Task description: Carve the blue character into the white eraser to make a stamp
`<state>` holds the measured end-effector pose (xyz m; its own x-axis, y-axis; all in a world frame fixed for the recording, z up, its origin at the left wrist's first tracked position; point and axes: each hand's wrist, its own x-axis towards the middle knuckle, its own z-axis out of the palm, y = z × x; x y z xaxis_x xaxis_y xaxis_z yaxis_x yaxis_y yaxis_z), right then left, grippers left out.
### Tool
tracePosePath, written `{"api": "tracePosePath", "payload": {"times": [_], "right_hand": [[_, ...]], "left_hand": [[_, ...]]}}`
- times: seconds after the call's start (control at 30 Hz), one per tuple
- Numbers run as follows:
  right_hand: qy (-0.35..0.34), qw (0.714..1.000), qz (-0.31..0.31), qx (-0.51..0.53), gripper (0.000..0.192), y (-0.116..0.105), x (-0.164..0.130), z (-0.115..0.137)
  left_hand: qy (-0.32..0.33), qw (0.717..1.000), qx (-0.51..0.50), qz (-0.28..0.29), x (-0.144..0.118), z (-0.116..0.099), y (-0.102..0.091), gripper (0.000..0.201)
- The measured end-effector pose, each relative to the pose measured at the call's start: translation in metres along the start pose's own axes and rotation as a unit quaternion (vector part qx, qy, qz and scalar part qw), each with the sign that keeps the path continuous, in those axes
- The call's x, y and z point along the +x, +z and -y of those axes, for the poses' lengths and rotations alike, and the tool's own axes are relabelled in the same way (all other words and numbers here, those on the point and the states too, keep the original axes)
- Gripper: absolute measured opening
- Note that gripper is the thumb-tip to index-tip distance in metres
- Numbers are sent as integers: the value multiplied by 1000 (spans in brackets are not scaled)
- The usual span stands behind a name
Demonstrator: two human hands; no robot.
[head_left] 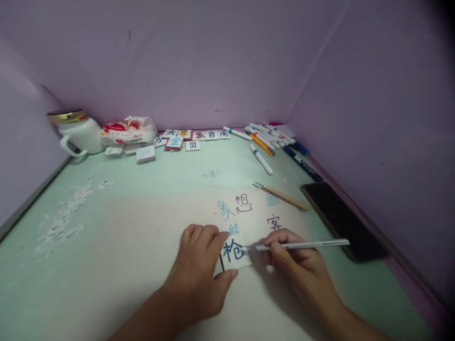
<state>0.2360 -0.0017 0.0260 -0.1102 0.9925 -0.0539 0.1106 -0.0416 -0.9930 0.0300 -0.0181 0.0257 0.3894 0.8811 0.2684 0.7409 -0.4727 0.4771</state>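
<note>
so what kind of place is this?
Probably a home craft or study desk boxed in by purple walls. Clues: a pile of marker pens at the back, small character tiles in a row, and the right hand working a thin pen at a tile the left hand steadies.

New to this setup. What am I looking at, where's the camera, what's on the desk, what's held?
There is no machine, just a person's two bare hands, filmed from a camera on their head looking down at a pale green desk. The left hand pins a small white tile bearing a blue character. The right hand holds a thin white pen, tip at the tile. Further back lie a black phone, a wooden-handled tool, loose markers, more character tiles and a white mug.
</note>
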Motion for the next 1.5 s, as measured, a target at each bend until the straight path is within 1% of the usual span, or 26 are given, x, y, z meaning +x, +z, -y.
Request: {"api": "tracePosePath", "payload": {"times": [0.1, 0.17, 0.33, 0.4, 0.47, 0.53, 0.6, 0.67, 0.7, 0.73, 0.8, 0.87, 0.97, 1.03, 1.17, 1.23, 1.27, 1.33, 1.37, 1.43, 1.5], "right_hand": [[-9, 1000, -10, -17, 24, -3, 2, -2], [-11, 999, -15, -40, 20, -7, 2, -2], [-40, 990, 34, -128, 13, -20, 2, 3], [-49, 989, 47, -133, 13, -24, 1, 5], [-55, 991, 53, -114, 14, -26, 0, 5], [-65, 993, 45, -90, 14, -25, 1, 4], [-81, 993, 14, -89, 15, -25, 4, 2], [-114, 986, -9, -124, 17, -26, 8, -1], [-144, 979, -6, -147, 21, -27, 10, -3], [-182, 969, 12, -168, 25, -28, 12, -4], [-263, 939, 72, -210, 32, -31, 16, -7], [-312, 904, 130, -261, 37, -33, 20, -7], [-317, 860, 177, -358, 42, -36, 25, -5], [-317, 825, 216, -415, 46, -37, 29, -2], [-316, 753, 291, -498, 62, -39, 41, 7], [-313, 728, 319, -520, 67, -38, 47, 11], [-314, 720, 324, -528, 67, -37, 50, 13], [-321, 717, 311, -535, 61, -36, 55, 16], [-325, 724, 289, -535, 56, -36, 57, 18], [-315, 752, 211, -539, 46, -38, 64, 20], [-269, 778, 105, -558, 38, -41, 72, 21]], "left_hand": [[-13, 1000, -11, -3, 0, 0, 1, 45], [-14, 1000, -13, -2, -1, 0, 1, 46], [-27, 999, -19, 14, -2, 0, -1, 43], [-33, 999, -19, 21, -2, -1, -1, 43], [-31, 999, -19, 24, -2, -1, 0, 43], [-27, 999, -19, 24, -2, 0, 0, 44], [-22, 999, -17, 22, -1, 0, 0, 44], [-18, 1000, -12, 18, -1, 1, 0, 44], [-15, 1000, -10, 15, 0, 2, 0, 43], [-10, 1000, -8, 13, 0, 2, 0, 43], [3, 1000, -6, 10, 0, 3, 1, 43], [11, 1000, -3, 5, 0, 4, 1, 43], [18, 1000, 1, -4, 0, 4, 2, 42], [28, 1000, 8, -6, -1, 5, 2, 42], [39, 999, 35, -8, -2, 10, 5, 45], [46, 998, 46, -8, -3, 13, 7, 46], [49, 998, 50, -8, -3, 14, 7, 46], [54, 997, 52, -10, -4, 15, 7, 47], [55, 997, 51, -9, -4, 15, 7, 46], [55, 997, 46, -11, -4, 15, 7, 46], [57, 998, 38, -13, -4, 14, 6, 45]]}}
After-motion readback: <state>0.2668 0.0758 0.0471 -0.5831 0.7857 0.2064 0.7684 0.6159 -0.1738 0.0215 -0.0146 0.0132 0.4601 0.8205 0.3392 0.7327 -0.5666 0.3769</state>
